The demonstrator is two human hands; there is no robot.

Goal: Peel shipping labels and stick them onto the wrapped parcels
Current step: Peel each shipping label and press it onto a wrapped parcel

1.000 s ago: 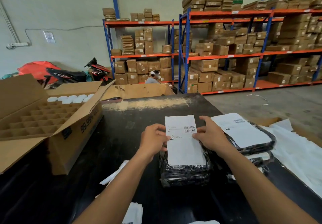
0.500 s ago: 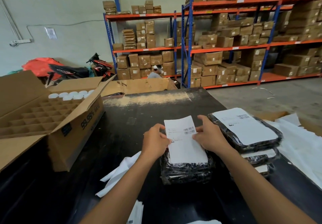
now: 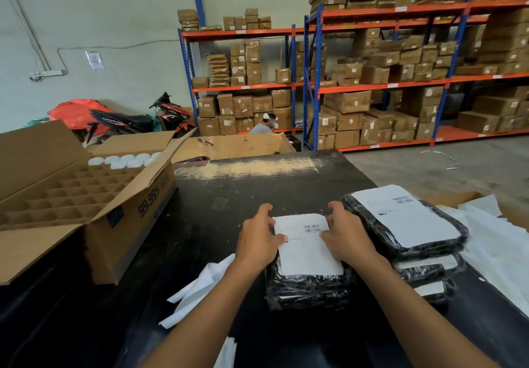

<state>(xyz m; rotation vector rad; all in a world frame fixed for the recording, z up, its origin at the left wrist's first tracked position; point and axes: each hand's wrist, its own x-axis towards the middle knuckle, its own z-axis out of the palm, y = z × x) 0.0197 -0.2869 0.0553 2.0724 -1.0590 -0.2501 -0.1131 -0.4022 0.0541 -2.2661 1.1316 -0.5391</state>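
White barcoded label [image 3: 307, 248] lies on black-wrapped parcel [image 3: 309, 287].

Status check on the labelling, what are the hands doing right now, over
Left hand and right hand pressing the label flat onto the front parcel. Labelled stack on the right. Nothing in the way.
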